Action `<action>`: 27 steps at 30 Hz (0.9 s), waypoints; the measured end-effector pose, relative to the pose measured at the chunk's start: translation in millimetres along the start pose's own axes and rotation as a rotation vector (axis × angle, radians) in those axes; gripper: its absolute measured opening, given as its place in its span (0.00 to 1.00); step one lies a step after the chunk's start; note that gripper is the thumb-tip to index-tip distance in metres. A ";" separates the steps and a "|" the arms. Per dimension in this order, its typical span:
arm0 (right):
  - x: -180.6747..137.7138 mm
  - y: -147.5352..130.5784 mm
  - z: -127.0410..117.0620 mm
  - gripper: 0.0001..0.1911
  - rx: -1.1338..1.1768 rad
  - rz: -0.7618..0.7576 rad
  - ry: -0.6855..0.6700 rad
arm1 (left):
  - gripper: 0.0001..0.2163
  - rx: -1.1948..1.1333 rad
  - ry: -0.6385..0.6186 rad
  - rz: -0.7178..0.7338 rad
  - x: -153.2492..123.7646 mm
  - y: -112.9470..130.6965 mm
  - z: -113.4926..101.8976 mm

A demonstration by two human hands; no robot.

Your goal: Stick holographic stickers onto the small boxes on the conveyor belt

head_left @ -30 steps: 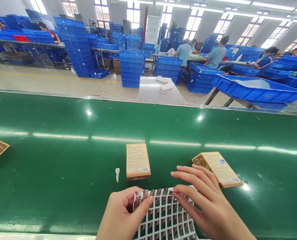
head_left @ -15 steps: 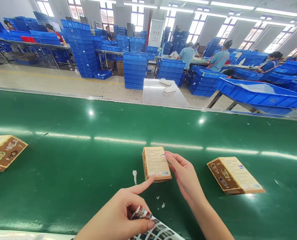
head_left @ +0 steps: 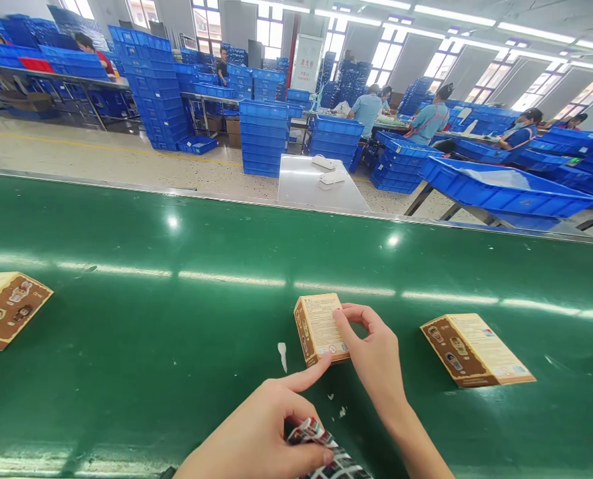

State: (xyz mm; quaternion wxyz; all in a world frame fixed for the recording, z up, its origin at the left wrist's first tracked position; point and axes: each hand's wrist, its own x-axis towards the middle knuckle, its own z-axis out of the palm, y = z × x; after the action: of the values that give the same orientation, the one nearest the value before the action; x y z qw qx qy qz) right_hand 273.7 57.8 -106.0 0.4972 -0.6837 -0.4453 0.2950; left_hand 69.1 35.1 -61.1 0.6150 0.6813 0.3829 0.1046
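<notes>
A small cream-and-brown cardboard box (head_left: 321, 326) stands on the green belt, its printed text panel facing up toward me. My right hand (head_left: 376, 349) holds the box at its right side, the thumb pressed on the panel's right part. Whatever lies beneath that thumb is hidden. My left hand (head_left: 271, 429) grips a crumpled sheet of small dark-and-red stickers (head_left: 333, 456) between thumb and curled fingers. Its stretched index finger touches the box's lower edge.
Similar boxes lie on the green belt (head_left: 216, 233): one box (head_left: 478, 349) at right, bearing a small shiny sticker, another box (head_left: 14, 309) at left. White scraps (head_left: 283, 356) lie nearby. Beyond the belt are a metal table (head_left: 321, 183), stacked blue crates (head_left: 263, 136) and several people.
My right thumb has come down from the box's right edge onto its panel. The box has shifted slightly right and turned, showing more of its left side. My left hand has followed it rightward.
</notes>
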 end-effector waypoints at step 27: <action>-57.0 -32.5 -25.2 0.09 -0.488 -1.079 -0.324 | 0.19 -0.337 0.490 -0.111 -28.2 -21.2 4.4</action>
State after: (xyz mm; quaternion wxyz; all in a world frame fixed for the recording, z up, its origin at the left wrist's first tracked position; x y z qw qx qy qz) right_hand 260.3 -0.7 -69.3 0.3317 -0.4023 -0.8532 -0.0086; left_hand 44.2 12.5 -72.3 0.6136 0.5020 0.5339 0.2940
